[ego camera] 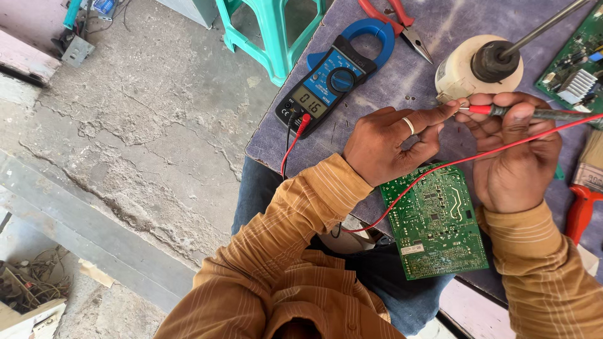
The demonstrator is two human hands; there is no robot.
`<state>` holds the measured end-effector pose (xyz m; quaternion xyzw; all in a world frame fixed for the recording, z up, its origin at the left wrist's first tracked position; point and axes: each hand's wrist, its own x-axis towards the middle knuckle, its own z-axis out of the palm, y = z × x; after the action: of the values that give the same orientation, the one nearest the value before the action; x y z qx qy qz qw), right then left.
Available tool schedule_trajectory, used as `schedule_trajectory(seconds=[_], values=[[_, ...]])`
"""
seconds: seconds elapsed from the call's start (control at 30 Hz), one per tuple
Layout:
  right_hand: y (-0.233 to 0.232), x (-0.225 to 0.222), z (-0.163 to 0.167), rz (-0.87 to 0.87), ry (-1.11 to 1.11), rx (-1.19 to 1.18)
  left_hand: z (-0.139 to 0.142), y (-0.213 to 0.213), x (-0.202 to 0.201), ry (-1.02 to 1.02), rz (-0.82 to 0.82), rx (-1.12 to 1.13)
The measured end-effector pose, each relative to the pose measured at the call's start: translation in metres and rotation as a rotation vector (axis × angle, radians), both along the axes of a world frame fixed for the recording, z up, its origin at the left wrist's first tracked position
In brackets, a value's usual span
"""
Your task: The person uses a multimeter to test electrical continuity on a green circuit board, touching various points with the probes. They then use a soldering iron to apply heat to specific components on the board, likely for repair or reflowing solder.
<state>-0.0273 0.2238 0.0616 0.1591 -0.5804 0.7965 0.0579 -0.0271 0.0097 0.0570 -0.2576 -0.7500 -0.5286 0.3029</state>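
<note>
Seen from above by the head camera, a person in an orange-brown striped shirt sits at a worn purple-grey table [440,25] with both hands raised over its near edge. The right hand [515,157] is closed around a thin red test probe [502,110], thumb pressed on top and fingers curled beneath, so the probe runs out sideways between thumb and forefinger, its metal tip pointing left. The left hand [383,144], a silver ring on one finger, has thumb and forefinger pinched together right at that tip; what they pinch is too small to tell. The pinch point sits just beside the base of a cream round motor with a dark hub and steel shaft [468,72]. A red lead [440,169] trails from the probe across a green printed circuit board [436,220] lying under the wrists and hanging partly over the table edge. Farther left on the table lies a blue and black clamp meter with a lit display [330,85], leads plugged into its bottom end. Red-handled pliers [402,22] lie beyond it, a second green circuit board [575,63] sits at the far right, and a red-handled paintbrush [587,188] lies by the right wrist. A turquoise plastic stool [270,31] stands on the cracked concrete floor.
</note>
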Motion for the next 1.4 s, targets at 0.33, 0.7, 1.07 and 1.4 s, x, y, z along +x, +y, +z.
schedule_trajectory(seconds=[0.33,0.7,1.07,1.4], values=[[0.0016,0.0002,-0.0022,-0.003,-0.016,-0.019,-0.0018,0.0011,-0.0011,0.015,0.004,-0.014],[0.0036,0.0018,-0.0026,-0.004,-0.031,0.004,-0.0016,0.0009,-0.0006,-0.022,-0.017,-0.011],[0.0062,0.0018,-0.0054,0.005,-0.019,0.013,-0.0009,0.0009,0.0001,-0.020,-0.035,0.000],[0.0074,0.0011,-0.0061,0.004,-0.025,0.020,0.0002,0.0008,-0.0006,-0.019,-0.030,0.005]])
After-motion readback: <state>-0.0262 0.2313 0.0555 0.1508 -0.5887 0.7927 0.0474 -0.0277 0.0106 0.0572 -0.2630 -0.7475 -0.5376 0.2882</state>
